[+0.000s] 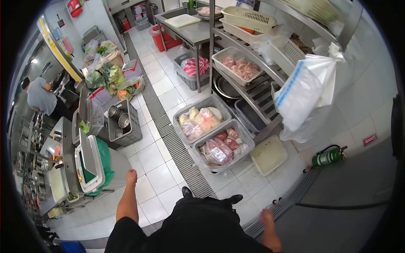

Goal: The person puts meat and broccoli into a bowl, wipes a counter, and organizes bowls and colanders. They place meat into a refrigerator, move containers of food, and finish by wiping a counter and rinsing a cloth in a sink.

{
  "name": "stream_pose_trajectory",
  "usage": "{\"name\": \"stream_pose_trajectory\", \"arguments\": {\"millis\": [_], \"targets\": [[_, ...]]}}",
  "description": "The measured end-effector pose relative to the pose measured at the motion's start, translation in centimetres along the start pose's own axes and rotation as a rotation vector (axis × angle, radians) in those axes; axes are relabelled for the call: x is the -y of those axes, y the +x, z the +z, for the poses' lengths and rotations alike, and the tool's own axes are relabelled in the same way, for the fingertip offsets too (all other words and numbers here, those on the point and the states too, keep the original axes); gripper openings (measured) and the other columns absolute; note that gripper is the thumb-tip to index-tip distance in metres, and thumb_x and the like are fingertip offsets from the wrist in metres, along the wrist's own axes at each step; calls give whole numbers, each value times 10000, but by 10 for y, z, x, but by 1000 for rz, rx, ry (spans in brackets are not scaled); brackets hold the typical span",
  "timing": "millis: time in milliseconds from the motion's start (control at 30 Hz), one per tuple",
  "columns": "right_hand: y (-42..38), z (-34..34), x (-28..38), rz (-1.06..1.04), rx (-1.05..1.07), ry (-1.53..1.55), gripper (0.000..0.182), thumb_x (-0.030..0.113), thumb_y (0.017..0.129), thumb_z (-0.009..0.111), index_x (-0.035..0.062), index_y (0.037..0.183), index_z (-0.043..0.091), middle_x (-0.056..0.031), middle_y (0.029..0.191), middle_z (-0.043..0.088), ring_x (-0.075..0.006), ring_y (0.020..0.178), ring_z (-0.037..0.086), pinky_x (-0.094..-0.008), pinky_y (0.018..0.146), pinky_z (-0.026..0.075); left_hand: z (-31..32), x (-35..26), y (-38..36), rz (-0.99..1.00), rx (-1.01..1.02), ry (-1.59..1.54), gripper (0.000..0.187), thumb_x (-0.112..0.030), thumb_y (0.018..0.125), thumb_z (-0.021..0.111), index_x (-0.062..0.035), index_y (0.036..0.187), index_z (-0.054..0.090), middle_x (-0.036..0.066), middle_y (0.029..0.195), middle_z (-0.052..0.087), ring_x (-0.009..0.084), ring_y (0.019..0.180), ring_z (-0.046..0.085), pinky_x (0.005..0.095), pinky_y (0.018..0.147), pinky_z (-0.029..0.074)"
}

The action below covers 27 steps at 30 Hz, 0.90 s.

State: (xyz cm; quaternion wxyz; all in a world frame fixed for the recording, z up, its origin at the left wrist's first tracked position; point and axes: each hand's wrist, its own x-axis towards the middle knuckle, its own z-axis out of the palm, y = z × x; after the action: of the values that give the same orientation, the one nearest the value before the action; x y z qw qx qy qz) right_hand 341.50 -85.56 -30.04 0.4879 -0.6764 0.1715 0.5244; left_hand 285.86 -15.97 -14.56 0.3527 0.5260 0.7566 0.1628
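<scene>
My left hand [131, 177] hangs beside my body, over the white floor tiles and near the grey bin with a green liner [105, 152]. Its fingers point away from the camera and are mostly hidden; nothing shows sticking out of it. Low on the other side is my right hand [267, 216], small and blurred, close to the grey metal surface [329, 223]. Ahead of my shoes stand two grey crates: one holds bagged pale meat [204, 119], the nearer one packs of red meat [221, 148].
A steel rack [244, 50] carries baskets, one with raw meat [241, 68]. A white bag [306, 90] hangs from it. A fire extinguisher [329, 157] stands at right. Vegetables [110, 76] and a crate of pots [124, 126] are left. A person [42, 97] works at far left.
</scene>
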Motion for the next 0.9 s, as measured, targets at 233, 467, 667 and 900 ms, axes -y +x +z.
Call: {"name": "stream_pose_trajectory", "arguments": {"millis": [233,467,667,900], "targets": [[-72,311,191,-259,-95,-475,232,259,817,589,95,981,599,-39,857,631,-168,704,632,-310,553,476,0,122,-37,-385,461,-111,289,-279,850,527,-95,1072,548,107,921,571,252,715,585,435,591,511],[-48,434,235,-344,-27,-697,208,255,809,590,79,910,637,-24,799,629,-147,668,635,-251,464,438,0,117,-76,-504,605,-88,267,-250,838,547,-98,1057,572,44,855,573,200,650,574,378,564,485],[15,462,293,-278,-103,-687,256,323,841,588,78,911,613,-29,767,623,-152,586,587,-288,456,444,-29,107,-23,-436,491,-193,237,-189,842,532,-61,1037,575,22,762,545,115,524,511,244,390,393],[130,448,498,-570,-338,-287,308,375,890,565,75,821,563,-31,611,550,-139,497,528,-289,394,407,-85,42,11,-501,345,-55,276,-221,857,519,-61,1073,582,58,842,591,163,610,586,295,482,470]]}}
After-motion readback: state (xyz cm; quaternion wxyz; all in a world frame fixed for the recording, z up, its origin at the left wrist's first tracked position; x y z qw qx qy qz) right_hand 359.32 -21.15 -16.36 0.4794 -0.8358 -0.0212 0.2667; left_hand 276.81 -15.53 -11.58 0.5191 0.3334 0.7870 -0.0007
